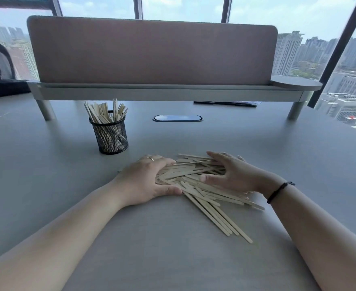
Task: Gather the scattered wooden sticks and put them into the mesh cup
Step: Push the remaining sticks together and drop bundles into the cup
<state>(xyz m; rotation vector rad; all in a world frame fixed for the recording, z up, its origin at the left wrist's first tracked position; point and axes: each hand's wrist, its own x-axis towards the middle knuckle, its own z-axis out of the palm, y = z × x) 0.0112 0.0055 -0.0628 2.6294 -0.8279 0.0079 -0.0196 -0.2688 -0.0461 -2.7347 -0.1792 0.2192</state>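
Your left hand (149, 177) and right hand (231, 175) cup the wooden sticks (196, 181) on the tabletop (46, 164), each grip open and closed on nothing. Squeeze inward, catch the near strays, then lift toward the mesh cup (111, 135) far-left.

- My hands: 2, left grip (145, 177) and right grip (231, 175), both on the pile.
- Mesh cup (111, 135): 1.
- Loose wooden sticks (210, 198) on the worktop (173, 248): one overlapping pile, several dozen, can't count exactly.
- Sticks in the cup (105, 111): a couple dozen, too bunched to count.
- Ring (150, 158): 1, left hand.
- Wristband (278, 192): 1, right wrist.
- Desk divider (152, 53): 1.
- Cable port (177, 118): 1.
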